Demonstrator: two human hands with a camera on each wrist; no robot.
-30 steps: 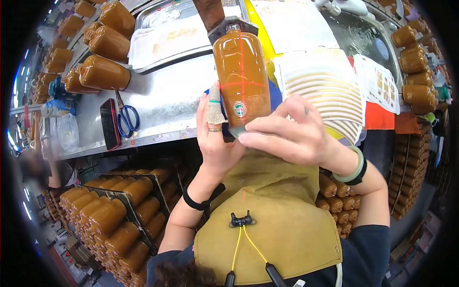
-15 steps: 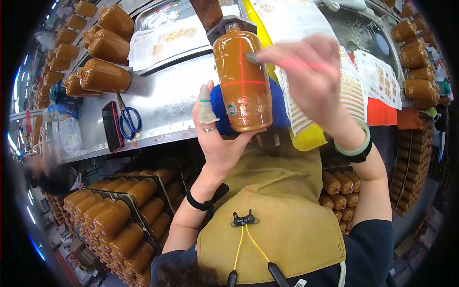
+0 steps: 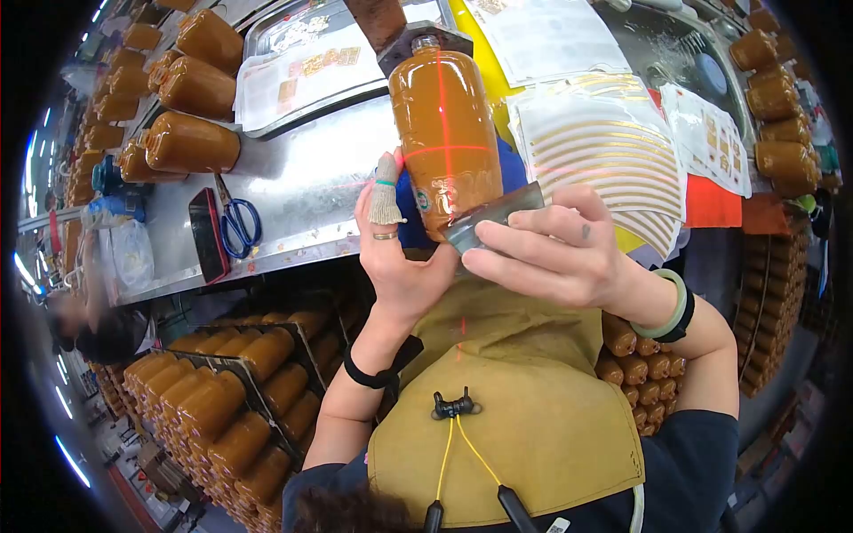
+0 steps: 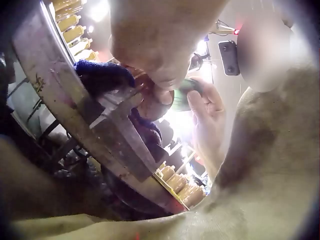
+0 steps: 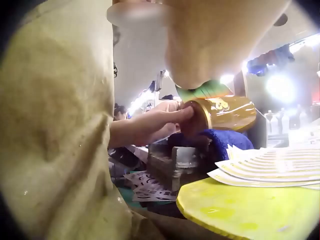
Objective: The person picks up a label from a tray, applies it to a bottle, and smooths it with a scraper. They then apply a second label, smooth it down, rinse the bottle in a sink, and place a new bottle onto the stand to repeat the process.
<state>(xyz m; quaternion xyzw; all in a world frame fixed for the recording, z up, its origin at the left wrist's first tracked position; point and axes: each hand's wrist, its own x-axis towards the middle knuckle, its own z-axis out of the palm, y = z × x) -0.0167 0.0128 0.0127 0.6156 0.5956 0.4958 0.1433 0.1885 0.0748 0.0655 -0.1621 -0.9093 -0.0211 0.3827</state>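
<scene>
A glossy brown bottle (image 3: 444, 115) lies with its neck at a metal holder (image 3: 418, 51), above a blue cloth (image 5: 227, 142). A red laser cross falls on it, and a small round green emblem (image 3: 423, 201) shows low on its left side. My left hand (image 3: 395, 271) holds the bottle's base end, thumb at the base and fingers along the left side; a cloth cot (image 3: 385, 200) covers one finger. My right hand (image 3: 564, 249) pinches a thin flexible scraper (image 3: 499, 216), greenish in the wrist views, its edge at the bottle near the base.
Decal sheets with curved gold strips (image 3: 604, 147) lie on a yellow board (image 5: 240, 210) at right, near a metal sink (image 3: 662, 53). Scissors (image 3: 238, 229), a phone (image 3: 206, 233) and a tray (image 3: 258, 115) are at left. Brown bottles (image 3: 191, 391) stack below the bench.
My right hand swung up beside the upper bottle with the scraper, then came back down to the base end. The bottle has turned, its emblem shifting left. My left hand stays at the base.
</scene>
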